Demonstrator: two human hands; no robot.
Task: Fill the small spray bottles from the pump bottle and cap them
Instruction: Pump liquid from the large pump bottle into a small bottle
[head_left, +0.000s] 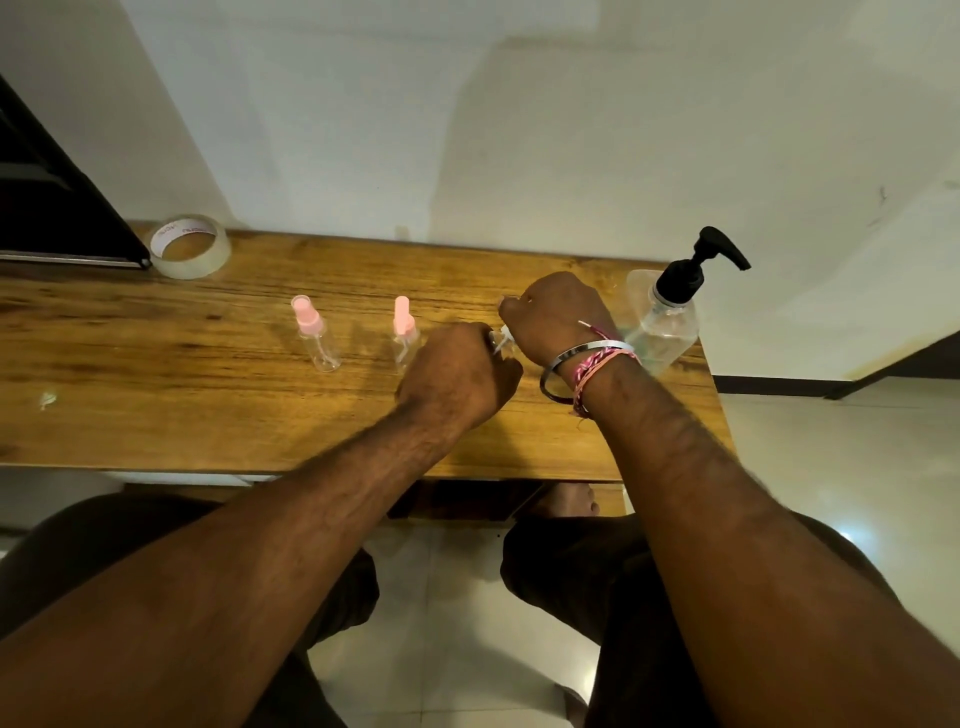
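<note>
Pale walls filled the upper half of the frame, and below them a wooden table (156, 405) ran across the middle. At the upper left of the table a roll of clear tape (190, 246) lay flat beside the edge of a dark object (57, 208) in the left corner.

Two small spray bottles stood upright on the table left of centre, well apart from each other. The left spray bottle (315, 332) was clear with a pink spray top, and stood alone. The second spray bottle (404, 327), also pink-topped, stood just beside the left hand (457, 369), its lower part hidden behind that hand.

Both hands met at the centre of the frame, close together above the table. The left hand was clenched, its fingers curled around something small and clear, of which only a pale sliver (501, 342) showed between the two hands; what it was could not be told. The right hand (558, 317) was also curled, with a bit of clear plastic (505, 302) peeping out at its upper left edge; whether its fingers gripped that piece could not be told. A metal bangle (582, 358) and pink threads (597, 371) circled the right wrist.

To the right of the hands, near the table's right end, stood the pump bottle (670, 322), clear with a black pump head, just beyond the right wrist.

Tiled floor (457, 597) and dark-clothed knees showed at the bottom.
</note>
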